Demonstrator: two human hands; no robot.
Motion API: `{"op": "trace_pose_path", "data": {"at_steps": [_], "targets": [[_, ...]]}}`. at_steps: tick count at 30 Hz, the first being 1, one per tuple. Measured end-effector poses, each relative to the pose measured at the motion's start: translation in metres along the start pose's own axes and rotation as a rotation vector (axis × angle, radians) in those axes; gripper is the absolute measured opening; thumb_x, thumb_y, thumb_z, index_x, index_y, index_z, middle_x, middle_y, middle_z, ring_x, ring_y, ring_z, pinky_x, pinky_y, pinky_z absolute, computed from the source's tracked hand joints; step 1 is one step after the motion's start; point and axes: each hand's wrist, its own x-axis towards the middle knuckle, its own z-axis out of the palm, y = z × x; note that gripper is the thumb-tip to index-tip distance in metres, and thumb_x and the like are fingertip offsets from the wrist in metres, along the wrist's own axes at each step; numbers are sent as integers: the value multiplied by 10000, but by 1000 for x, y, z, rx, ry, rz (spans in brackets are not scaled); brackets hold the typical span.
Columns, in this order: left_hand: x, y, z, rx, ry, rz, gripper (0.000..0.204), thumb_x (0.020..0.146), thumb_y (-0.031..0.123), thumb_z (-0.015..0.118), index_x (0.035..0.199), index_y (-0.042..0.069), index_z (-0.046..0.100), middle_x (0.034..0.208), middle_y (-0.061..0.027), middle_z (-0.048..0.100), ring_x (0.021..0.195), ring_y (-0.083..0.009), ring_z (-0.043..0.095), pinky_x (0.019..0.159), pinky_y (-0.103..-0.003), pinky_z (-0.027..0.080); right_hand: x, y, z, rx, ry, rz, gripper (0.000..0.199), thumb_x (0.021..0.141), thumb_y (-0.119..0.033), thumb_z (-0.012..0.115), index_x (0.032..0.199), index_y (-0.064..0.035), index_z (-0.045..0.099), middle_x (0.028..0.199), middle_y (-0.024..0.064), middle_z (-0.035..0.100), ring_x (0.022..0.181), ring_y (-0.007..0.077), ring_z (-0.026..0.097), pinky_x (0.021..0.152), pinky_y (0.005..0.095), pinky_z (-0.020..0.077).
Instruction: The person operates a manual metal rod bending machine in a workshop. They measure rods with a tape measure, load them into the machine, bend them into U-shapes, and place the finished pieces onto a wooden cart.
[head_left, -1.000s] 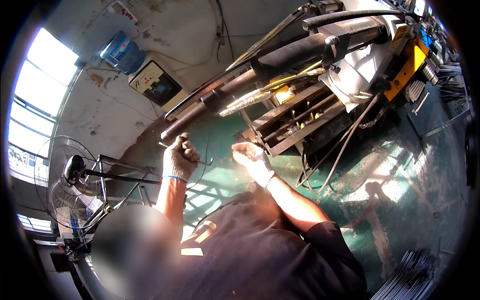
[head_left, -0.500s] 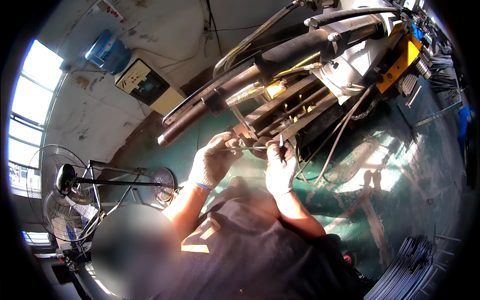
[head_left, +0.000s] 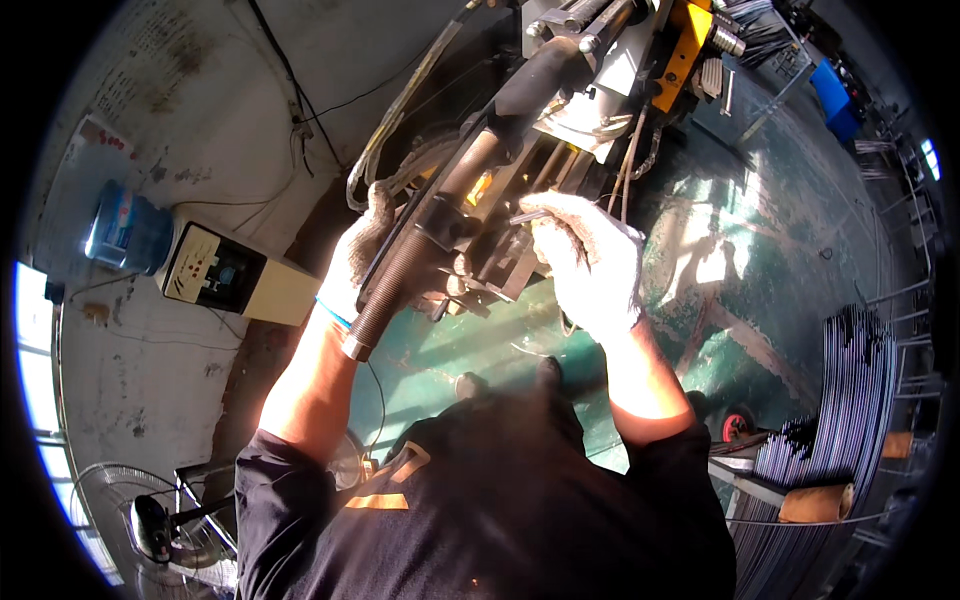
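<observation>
Both my hands wear pale work gloves and reach to the end of a machine with a threaded steel shaft (head_left: 391,285). My left hand (head_left: 362,245) is at the left of this shaft, thumb side up. The shaft hides most of its fingers, so their grip cannot be made out. To the right of the machine's end, my right hand (head_left: 590,260) has its fingers curled closed. Out of them, toward the machine, pokes the tip of a thin metal rod (head_left: 529,216); the glove covers the rest. Between the hands lie the machine's steel bars (head_left: 518,268), partly in shadow.
A water dispenser (head_left: 240,278) with a blue bottle (head_left: 128,230) stands at the left wall. A fan (head_left: 150,528) is at the lower left. Hoses (head_left: 628,160) hang beside the machine. Bundled long thin rods (head_left: 850,390) lie at the right on a rack.
The view has turned and shifted. My hands, formerly close together with a thin rod between them, are now apart: the left beside the threaded shaft, the right raised to the machine's right side.
</observation>
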Motion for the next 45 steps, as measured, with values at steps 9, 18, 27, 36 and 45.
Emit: {"op": "trace_pose_path", "data": {"at_steps": [9,18,27,36,45], "targets": [[5,15,9,-57,-4,-132,547,1177,413,492,1509,-20,517,1186,-301,708,938,-431,749,656,-439,663,1,-20,22,-366,-14,-200,157,959,-137,813,1098,-67,789,958,111,790,821,284,778,737,382,617],[-7,22,15,337,-79,38,389,1168,246,529,1421,-41,600,1145,-208,731,925,-298,755,755,-406,669,2,5,35,-492,-69,-395,164,908,-182,818,1060,-124,801,990,53,801,863,242,763,756,373,616],[9,24,9,35,-75,-169,361,1180,272,523,1386,-9,621,963,-118,717,774,-220,738,616,-310,645,5,-8,39,-723,-55,-461,156,897,-182,743,1043,-161,792,966,22,778,919,229,756,808,383,613],[15,22,4,123,-202,-248,348,1156,299,569,1359,25,636,957,-82,678,724,-166,680,618,-276,603,6,-8,33,-775,-67,-566,212,876,-117,724,1068,-119,812,1049,42,787,1032,247,755,939,391,613],[35,23,-17,-42,-371,-466,392,1118,439,619,1168,53,662,885,-63,653,633,-113,607,533,-243,517,12,1,31,-801,-89,-666,207,899,-120,717,1082,-136,813,1024,49,783,1022,259,757,932,391,618]]}}
